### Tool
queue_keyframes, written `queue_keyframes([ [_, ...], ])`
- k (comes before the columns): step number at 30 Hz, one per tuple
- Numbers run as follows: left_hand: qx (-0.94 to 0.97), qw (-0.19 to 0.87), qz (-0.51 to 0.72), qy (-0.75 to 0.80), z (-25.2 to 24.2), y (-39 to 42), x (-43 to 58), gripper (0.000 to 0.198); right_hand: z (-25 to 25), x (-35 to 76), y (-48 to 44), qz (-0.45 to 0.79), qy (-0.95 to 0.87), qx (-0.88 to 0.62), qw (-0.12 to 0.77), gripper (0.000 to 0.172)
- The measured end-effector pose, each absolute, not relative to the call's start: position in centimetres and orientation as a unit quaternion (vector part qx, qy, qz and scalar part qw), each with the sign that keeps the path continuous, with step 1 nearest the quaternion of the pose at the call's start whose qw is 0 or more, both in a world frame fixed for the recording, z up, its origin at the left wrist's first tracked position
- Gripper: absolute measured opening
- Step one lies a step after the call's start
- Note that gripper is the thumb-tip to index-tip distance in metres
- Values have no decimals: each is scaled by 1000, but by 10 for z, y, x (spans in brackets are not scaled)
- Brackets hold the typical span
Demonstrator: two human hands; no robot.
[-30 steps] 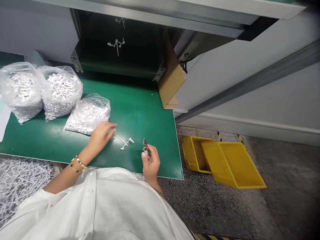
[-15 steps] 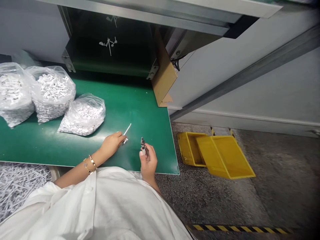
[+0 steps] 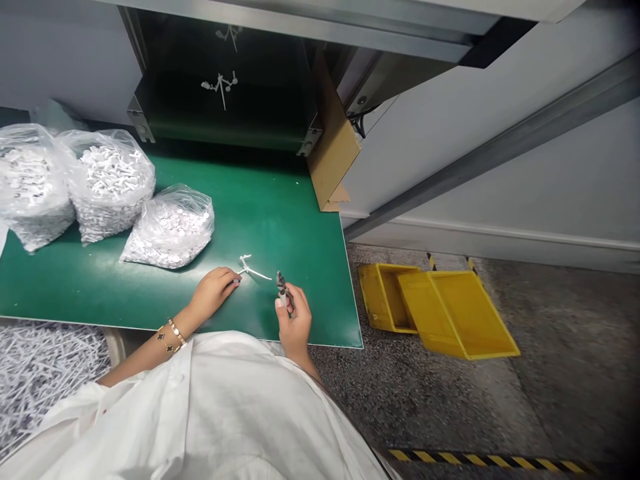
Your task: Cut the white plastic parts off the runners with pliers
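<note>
My left hand (image 3: pixel 214 289) is closed in a pinch on a thin white plastic sprue (image 3: pixel 251 269), holding it just above the green mat (image 3: pixel 280 220); the sprue's stem points right toward the cutter. A small pair of cutting pliers (image 3: pixel 281 287) stands upright in my right hand (image 3: pixel 293 321), jaws up, close to the sprue's tip. Both hands are near the mat's front edge. A gold bracelet is on my left wrist.
Three clear bags of small white parts (image 3: pixel 167 228) lie at the mat's left. A dark conveyor (image 3: pixel 225 93) at the back carries more white sprues. Cardboard (image 3: pixel 333 157) leans beside it. Two yellow bins (image 3: pixel 440 313) sit on the floor at right; white scrap sprues (image 3: pixel 45 367) are heaped lower left.
My left hand picked the sprue up off the mat and turned it, bringing its stem toward the pliers. My right hand stayed put with the pliers.
</note>
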State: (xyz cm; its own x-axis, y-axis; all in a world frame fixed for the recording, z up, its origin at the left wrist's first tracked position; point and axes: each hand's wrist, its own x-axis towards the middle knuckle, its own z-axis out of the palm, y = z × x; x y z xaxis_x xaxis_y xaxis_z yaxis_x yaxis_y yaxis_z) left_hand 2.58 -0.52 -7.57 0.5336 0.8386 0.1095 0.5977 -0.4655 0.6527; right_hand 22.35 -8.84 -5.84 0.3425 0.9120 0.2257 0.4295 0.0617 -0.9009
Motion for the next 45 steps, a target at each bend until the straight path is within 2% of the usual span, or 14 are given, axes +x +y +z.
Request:
queue_keyframes([
  [3,807,279,249,457,-74,-7,23,33,-58,225,-89,234,-523,-643,508,30],
  [6,753,326,294,490,-72,-9,21,38,-59,226,-90,233,-518,-645,511,29],
  [11,590,492,390,507,-63,-10,20,34,-58,226,-86,221,-512,-664,499,28],
  [15,516,561,429,485,-44,-11,19,24,-58,227,-80,228,-511,-690,460,26],
  [19,491,606,440,444,-22,-14,22,21,-50,225,-77,260,-585,-638,427,26],
  [23,471,624,433,449,-7,-18,28,26,-36,222,-76,255,-667,-568,409,27],
  [27,465,627,429,454,-3,-21,31,21,-27,221,-73,245,-702,-533,404,28],
  [45,484,607,453,438,6,-24,34,17,-17,213,-76,282,-670,-539,425,29],
])
